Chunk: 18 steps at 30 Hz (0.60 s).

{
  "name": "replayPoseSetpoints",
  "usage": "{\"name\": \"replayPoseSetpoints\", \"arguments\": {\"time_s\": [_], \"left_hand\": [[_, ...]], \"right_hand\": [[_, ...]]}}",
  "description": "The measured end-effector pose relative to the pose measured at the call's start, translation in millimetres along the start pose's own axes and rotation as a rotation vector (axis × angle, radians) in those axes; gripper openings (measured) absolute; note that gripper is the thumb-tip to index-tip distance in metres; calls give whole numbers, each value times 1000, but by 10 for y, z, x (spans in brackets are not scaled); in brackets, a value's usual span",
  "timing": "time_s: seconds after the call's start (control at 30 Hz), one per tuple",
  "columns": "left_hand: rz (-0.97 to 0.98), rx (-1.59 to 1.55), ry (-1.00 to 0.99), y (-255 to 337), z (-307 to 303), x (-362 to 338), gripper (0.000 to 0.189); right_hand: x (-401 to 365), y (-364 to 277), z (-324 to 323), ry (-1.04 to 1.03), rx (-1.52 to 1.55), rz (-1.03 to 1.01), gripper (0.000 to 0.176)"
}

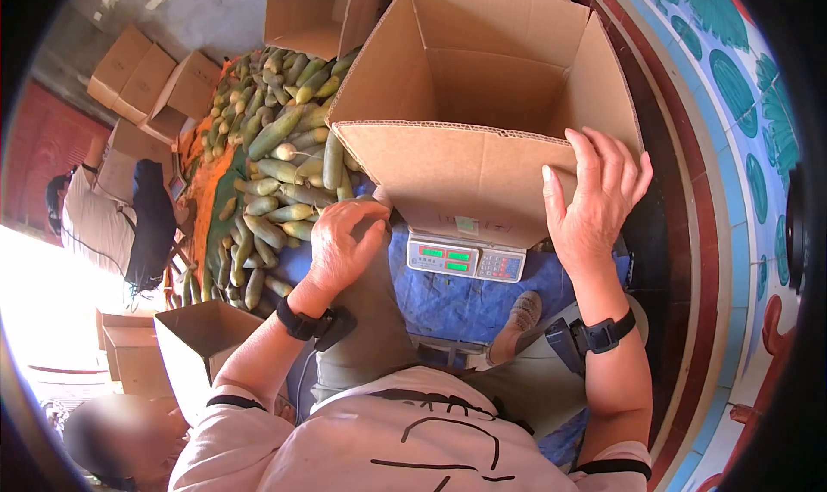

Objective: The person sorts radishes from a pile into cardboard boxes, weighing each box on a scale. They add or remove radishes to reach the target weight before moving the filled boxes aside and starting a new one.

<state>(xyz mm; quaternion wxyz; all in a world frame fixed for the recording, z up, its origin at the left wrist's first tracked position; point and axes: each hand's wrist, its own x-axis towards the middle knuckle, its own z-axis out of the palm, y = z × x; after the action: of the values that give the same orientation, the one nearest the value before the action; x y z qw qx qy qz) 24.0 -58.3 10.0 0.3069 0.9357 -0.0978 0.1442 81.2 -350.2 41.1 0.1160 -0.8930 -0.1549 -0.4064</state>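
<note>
A big open-topped cardboard box (465, 169) stands in front of me on a white digital scale (465, 259) with green-lit displays. My right hand (594, 186) grips the near right of this box, thumb against the front wall and fingers spread over the rim. Close by the box's lower left corner, over my knee, is my left hand (345, 242). Its fingers are loosely bent, with a gap between thumb and forefinger and nothing seen in it. Beyond it lies a large heap of green radishes (280, 130), some with pale ends.
Blue sheeting (431, 302) covers the floor under the scale. Another open carton (314, 18) stands behind the heap, and one (202, 328) at lower left. A person (103, 216) is at far left, another (121, 440) at bottom left. A painted wall (741, 139) curves along the right.
</note>
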Motion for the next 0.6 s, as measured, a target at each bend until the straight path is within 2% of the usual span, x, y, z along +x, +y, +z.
{"name": "replayPoseSetpoints", "arguments": {"time_s": [0.2,0.27,0.3,0.37,0.43,0.5,0.53,0.6], "left_hand": [[-187,-306,-55,-78,-13,36,20],[-293,-506,-18,-136,30,48,26],[-293,-506,-21,-140,31,77,26],[-344,-638,90,-149,37,160,31],[-363,-602,92,-225,58,213,37],[-304,-533,314,-217,128,276,44],[-318,-529,274,-216,115,300,50],[-358,-530,225,-196,96,324,49]], "right_hand": [[7,-15,0,3,13,5,45],[13,-16,1,1,14,8,46],[14,-14,4,-2,14,12,46],[14,-11,18,1,12,19,46],[24,-6,20,3,-3,31,45],[25,4,-3,-35,4,32,42],[22,12,6,-14,20,24,42],[30,25,19,15,34,14,43]]}}
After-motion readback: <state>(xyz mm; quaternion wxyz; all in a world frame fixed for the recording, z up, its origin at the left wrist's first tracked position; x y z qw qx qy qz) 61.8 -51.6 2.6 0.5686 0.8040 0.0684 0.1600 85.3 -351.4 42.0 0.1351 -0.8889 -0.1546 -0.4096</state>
